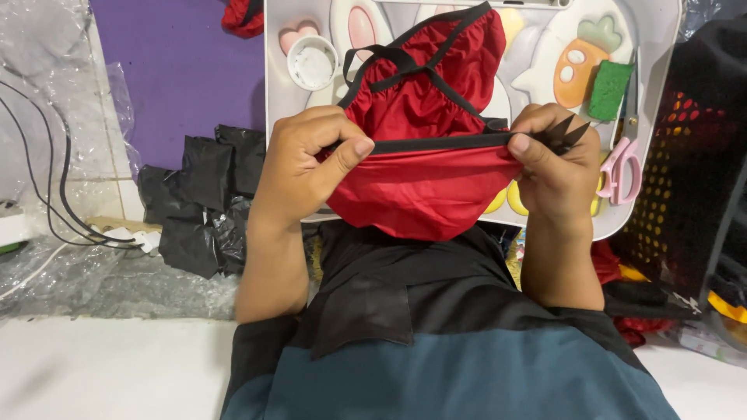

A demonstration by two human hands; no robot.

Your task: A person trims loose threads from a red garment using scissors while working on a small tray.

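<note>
A small red fabric garment point(424, 187) with black edge trim point(436, 142) is stretched between my two hands over a white lap tray point(661, 47). My left hand point(307, 159) pinches the black trim at the garment's left end, thumb on top. At the right end my right hand point(556, 167) grips the trim, with a bunch of black pointed strips point(566, 134) sticking out above the fingers. The garment's upper part, with black straps point(397, 66), lies back on the tray.
On the tray lie a white round lid point(313, 64), a green sponge point(609, 89) and pink-handled scissors point(621, 169). Black plastic packets point(206, 202) pile at the left beside cables point(54, 194). A dark perforated basket point(692, 155) stands at the right. Dark cloth covers my lap.
</note>
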